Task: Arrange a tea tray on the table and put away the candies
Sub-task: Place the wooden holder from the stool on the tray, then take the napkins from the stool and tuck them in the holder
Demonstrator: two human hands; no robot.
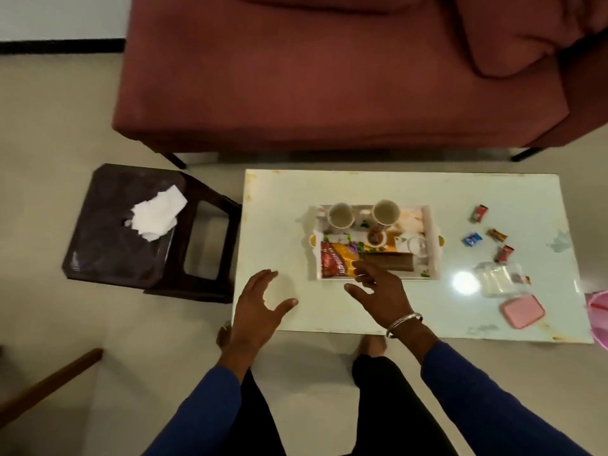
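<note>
Tray sits mid-frame on the pale table, already loaded: two cups along its upper edge, a red-and-yellow packet at its lower left, a brown box beside that, a small dark-filled dish at centre.

Your right hand hovers at the tray's lower edge, fingers spread and relaxed, gripping nothing; the fingertips overlap the packet in view, but you cannot tell whether they touch it. Your left hand hangs over bare tabletop at lower left of the tray, fingers loosely splayed, empty.

Candies lie scattered at right of frame, well apart from both hands: red, blue, brown-orange, red again. Below them, a clear container and a pink lid near the table's lower right edge.

Risks, as judged:
- A reach across the tray toward the candies could have your sleeve clip the cups; both stand upright and look easy to tip.
- Nudging the tray by its lower edge could slop the dish.
- The lid lies close to the edge; a sweep could knock it off.
- The clear container is hard to see under the glare.
</note>
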